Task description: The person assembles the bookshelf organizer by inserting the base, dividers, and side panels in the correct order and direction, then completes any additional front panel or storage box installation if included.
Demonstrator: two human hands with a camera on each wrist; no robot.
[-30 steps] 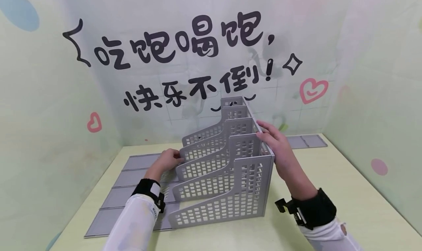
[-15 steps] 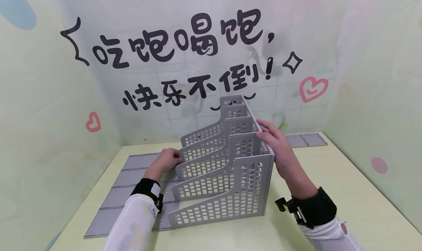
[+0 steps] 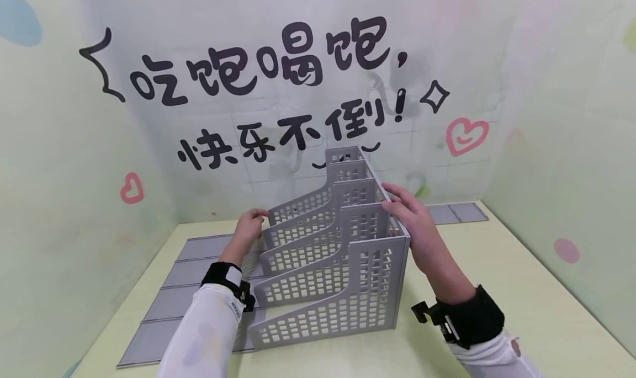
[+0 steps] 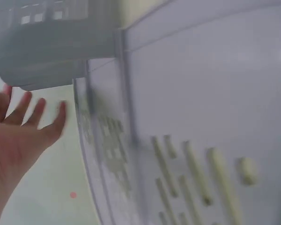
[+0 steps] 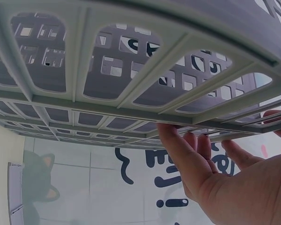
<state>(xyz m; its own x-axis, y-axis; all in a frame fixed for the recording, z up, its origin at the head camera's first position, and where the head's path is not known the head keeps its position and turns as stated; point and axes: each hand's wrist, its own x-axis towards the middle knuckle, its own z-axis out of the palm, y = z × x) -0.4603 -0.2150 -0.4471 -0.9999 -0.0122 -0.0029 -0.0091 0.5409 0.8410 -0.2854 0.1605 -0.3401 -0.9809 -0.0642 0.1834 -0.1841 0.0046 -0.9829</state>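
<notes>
A grey plastic file rack (image 3: 346,223) with several perforated, sloping dividers stands upright on the table. My right hand (image 3: 414,223) grips the top edge of its back wall; in the right wrist view, the fingers of that hand (image 5: 243,187) bend at the slotted rim (image 5: 192,122). At the low front corner of the farthest divider, my left hand (image 3: 248,229) has a fingertip right at the edge. The left wrist view shows this hand (image 4: 16,145) with fingers spread under a divider (image 4: 47,51), beside a slotted grey panel (image 4: 206,93).
Joined flat grey panels (image 3: 166,306) lie on the table (image 3: 477,323) to the left, partly hidden by the left arm and the rack. Another flat grey strip (image 3: 469,212) lies at the back right. Printed cloth walls (image 3: 223,118) enclose the table.
My left hand has left the front edge of a nearer divider and moved away from me to the farthest one, its fingers loosening. The right hand keeps its grip. The view has shifted slightly.
</notes>
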